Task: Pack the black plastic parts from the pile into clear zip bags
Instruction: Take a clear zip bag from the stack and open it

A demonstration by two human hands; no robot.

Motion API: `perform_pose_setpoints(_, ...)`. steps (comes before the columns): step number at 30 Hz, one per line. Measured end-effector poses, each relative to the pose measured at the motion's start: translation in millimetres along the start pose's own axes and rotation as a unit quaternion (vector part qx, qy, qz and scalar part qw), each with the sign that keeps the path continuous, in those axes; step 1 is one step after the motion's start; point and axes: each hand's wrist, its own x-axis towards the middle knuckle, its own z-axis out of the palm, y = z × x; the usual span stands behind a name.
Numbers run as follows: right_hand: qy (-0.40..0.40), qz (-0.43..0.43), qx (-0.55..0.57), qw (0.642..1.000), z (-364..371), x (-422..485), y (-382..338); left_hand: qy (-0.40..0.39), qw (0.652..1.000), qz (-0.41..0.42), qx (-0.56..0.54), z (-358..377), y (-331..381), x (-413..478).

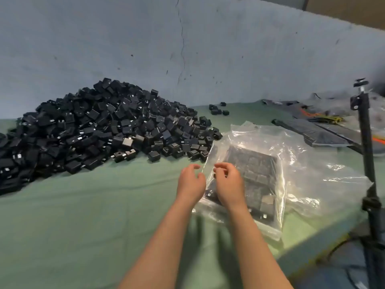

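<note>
Two bare forearms were in: the left hand (190, 181) loosely curled, gripping nothing I could see, just beside the clear plastic zip bag (262, 167). The right hand (229, 184) was curled on top of it; pinching film or not, I couldn't tell. That bag looked nearly full of black plastic parts, with a huge pile (100, 126) left on the green-covered tabletop (104, 205).
</note>
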Motion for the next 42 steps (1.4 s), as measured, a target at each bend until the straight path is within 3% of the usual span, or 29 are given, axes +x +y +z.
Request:
perform_pose_setpoints(5, 0.007, 0.022, -0.032, 0.999, 25, 3, 21, -0.063, 0.993, -0.096, 0.032, 13, -4, 40)
perform_pose_setpoints(8, 0.068, -0.015, -0.052, 0.996, 22, 10, 30, -0.076, 0.989, -0.074, 0.100, 24, 1, 53)
perform_pose_setpoints(15, 0.099, -0.054, -0.087, 0.990, 23, 17, 41, -0.109, 0.973, -0.051, 0.198, 43, 9, 72)
perform_pose_setpoints(21, 0.169, -0.077, -0.128, 0.974, 9, 25, 35, 0.040, 0.954, 0.093, 0.284, 38, 35, 55)
perform_pose_setpoints(26, 0.230, -0.057, -0.145, 0.961, -1, 39, 27, 0.133, 0.927, 0.242, 0.253, 21, 80, 47)
perform_pose_setpoints(30, 0.181, 0.031, -0.218, 0.959, -4, 45, 36, 0.205, 0.908, 0.326, 0.166, -7, 116, 45)
perform_pose_setpoints(33, 0.090, 0.022, -0.296, 0.951, 4, 48, 40, 0.256, 0.890, 0.358, 0.123, -38, 133, 44)
perform_pose_setpoints(35, 0.088, 0.000, -0.242, 0.966, 11, 48, 33, 0.266, 0.897, 0.342, 0.095, -58, 131, 43)
perform_pose_setpoints(38, 0.122, -0.017, -0.028, 0.992, 21, 43, 12, 0.229, 0.936, 0.265, -0.031, -88, 117, 41)
perform_pose_setpoints(42, 0.012, 0.072, 0.256, 0.964, 29, 37, -18, 0.235, 0.949, 0.194, -0.077, -130, 90, 30)
